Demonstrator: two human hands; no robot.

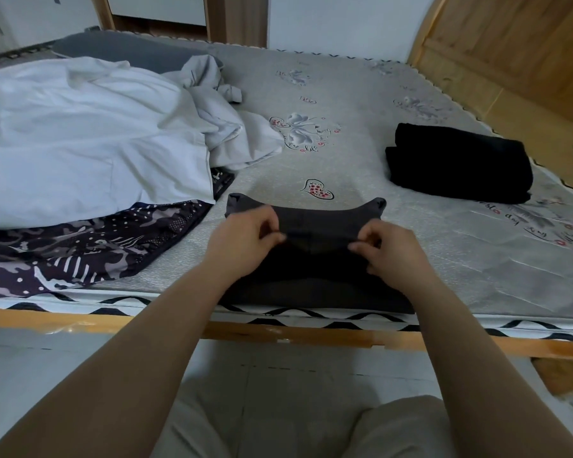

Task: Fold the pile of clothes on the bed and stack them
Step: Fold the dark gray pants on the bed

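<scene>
- Starting at the far left, we see a big white garment (80,133) spread loosely over the bed (344,153), with rumpled grey-white cloth (225,123) bunched against its right edge.
- Under the white garment's near edge lies a dark patterned garment (80,249) with pale blotches and dots, reaching almost to the mattress edge.
- Next comes our left hand (245,239), fingers curled, thumb and fingertips pinching the folded edge of a dark grey garment (311,276).
- That grey garment lies near the front edge of the bed, right before us; its far edge, with two rounded corners, rests flat on the mattress beyond our hands.
- Our right hand (387,249) pinches the same folded edge, just across from the left, fingers curled likewise; both hold that fold a little above the cloth beneath.
- Well apart to the right, a folded black garment (460,163) sits on the mattress as a neat, thick bundle.
- Beyond it, at the far right, stands the wooden bed frame (510,61).
</scene>
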